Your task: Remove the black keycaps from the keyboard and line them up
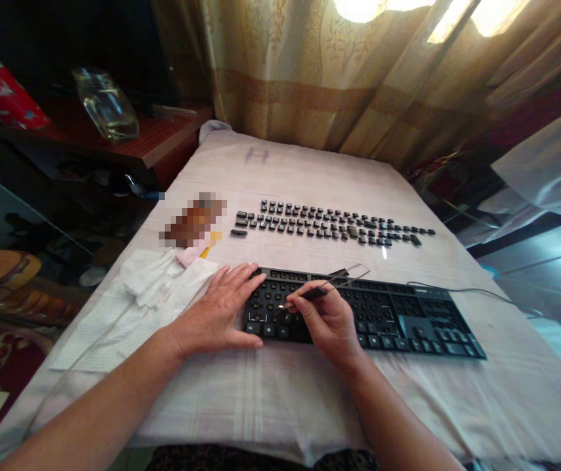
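Observation:
A black computer keyboard [420,326] lies on the cloth, many of its keycaps off and bare key sockets showing. My left hand [216,311] rests at its left end, fingers spread, fingertips on the upper left corner and thumb by the lower edge. In a pinch, my right hand [329,320] holds a slim tool with a black grip [315,292] and a thin wire loop at its far end. The tool's pale tip points down at the left part of the keys; whether it touches cannot be told. Loose black keycaps [326,233] lie in rows beyond the keyboard.
White paper towels [108,320] lie left of my left hand, beside a blurred brown object [194,220]. The keyboard cable [467,290] runs off right. A wooden desk [162,140] holds a glass jar [108,108] and a red container [8,91]. Curtains [300,85] hang behind.

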Demonstrator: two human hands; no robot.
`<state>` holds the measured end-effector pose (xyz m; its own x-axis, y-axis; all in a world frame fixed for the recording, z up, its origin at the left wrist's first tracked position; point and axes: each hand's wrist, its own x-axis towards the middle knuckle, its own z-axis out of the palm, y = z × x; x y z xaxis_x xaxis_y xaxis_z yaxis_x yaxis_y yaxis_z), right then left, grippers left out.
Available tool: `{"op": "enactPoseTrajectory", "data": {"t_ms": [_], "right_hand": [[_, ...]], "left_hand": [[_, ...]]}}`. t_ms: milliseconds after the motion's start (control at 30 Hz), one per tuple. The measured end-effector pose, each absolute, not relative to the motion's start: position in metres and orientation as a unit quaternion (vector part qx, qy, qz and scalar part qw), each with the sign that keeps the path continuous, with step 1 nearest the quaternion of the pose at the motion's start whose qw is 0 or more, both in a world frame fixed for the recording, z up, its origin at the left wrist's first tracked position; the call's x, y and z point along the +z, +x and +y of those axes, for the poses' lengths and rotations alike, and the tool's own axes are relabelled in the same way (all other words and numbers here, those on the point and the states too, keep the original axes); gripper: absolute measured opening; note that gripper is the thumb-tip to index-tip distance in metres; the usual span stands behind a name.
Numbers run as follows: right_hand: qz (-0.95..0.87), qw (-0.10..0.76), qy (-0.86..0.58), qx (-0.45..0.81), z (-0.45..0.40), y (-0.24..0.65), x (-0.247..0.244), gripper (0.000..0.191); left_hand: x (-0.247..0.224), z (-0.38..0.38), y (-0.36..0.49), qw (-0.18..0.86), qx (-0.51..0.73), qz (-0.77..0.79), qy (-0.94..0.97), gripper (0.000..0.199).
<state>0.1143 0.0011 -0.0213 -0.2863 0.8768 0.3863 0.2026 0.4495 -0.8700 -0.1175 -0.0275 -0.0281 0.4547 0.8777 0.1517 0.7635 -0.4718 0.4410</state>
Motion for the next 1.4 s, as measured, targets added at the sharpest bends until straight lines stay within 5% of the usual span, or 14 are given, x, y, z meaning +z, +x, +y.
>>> {"op": "enactPoseTrajectory", "data": {"t_ms": [300, 467, 867, 1400], "right_hand": [[-0.747, 0.457, -0.337, 0.346, -0.001, 0.111, -0.016, 0.003], [-0.751, 0.463, -0.316, 0.348, -0.001, 0.109, -0.015, 0.002], [-0.745, 0.499, -0.314, 0.313, -0.003, 0.106, -0.015, 0.006], [-0.617, 0.488, -0.378, 0.487, -0.005, 0.107, -0.015, 0.009]], "left_hand": [[-0.014, -0.027, -0.093, 0.159, 0.317, 0.449, 0.82, 0.032], [-0.014, -0.025, -0.091, 0.189, 0.33, 0.431, 0.818, 0.016], [-0.01, -0.025, -0.096, 0.121, 0.34, 0.448, 0.818, 0.01], [-0.008, -0.026, -0.095, 0.083, 0.309, 0.446, 0.836, 0.013]]}}
